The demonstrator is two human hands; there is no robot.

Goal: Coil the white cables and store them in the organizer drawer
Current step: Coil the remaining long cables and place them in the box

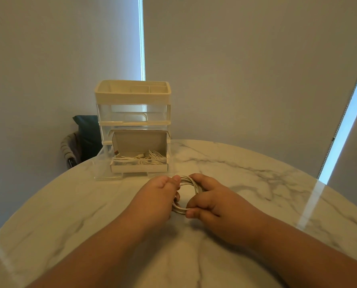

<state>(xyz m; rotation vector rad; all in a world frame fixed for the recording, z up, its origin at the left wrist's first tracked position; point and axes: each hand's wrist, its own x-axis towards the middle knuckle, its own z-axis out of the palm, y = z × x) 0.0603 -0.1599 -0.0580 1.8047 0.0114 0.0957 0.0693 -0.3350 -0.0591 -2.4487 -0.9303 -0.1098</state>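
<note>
Far to the left of the left hand, beyond the table edge, stood a chair (pixel 71 148) with a dark cushion (pixel 88 132) on it. Ahead of the left hand and a little to its left, the organizer (pixel 132 113) stood on the marble table (pixel 256 183). It had a cream tray (pixel 131 92) on top and clear levels below. Its lowest drawer (pixel 102 165) was pulled out toward the hands. In the drawer lay an open cardboard box (pixel 139 168) with its lid standing up at the back, and inside the box lay loose white cables (pixel 146 160).

The left hand (pixel 156 196) was low over the table, with the drawer front just ahead of it. Its fingers were curled round the left side of a white coil (pixel 189 180), and the thumb tip lay on the far part of the loop. The coil sat between the two hands as several turns of cable in a round loop, close above the table; whether it touched the table I could not tell. The right hand (pixel 213 201) held the right side of the coil with bent fingers, and its thumb and one finger pinched the near part of the loop. Both forearms were bare.

Behind the right hand and to its right hung grey blinds (pixel 246 69), with a bright strip of daylight (pixel 348 121) at their edge
</note>
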